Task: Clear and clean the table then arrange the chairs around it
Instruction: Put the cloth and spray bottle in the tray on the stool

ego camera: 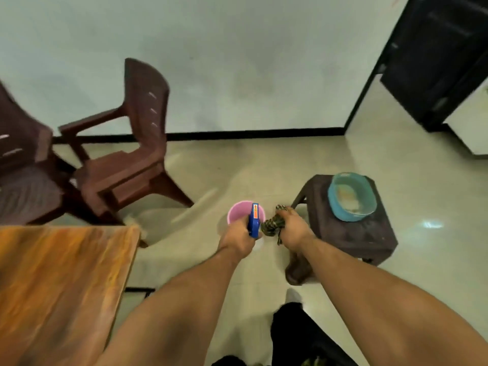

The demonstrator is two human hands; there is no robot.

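With the left hand (236, 240) gripping the bottle (254, 220), seemingly a sprayer, aim squarely at the cloth (272, 224) the right hand (293, 228) clutches.

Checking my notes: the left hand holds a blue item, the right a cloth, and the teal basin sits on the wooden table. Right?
Not quite: in the head view the teal basin sits on the dark stool, not the wooden table. The rest holds.
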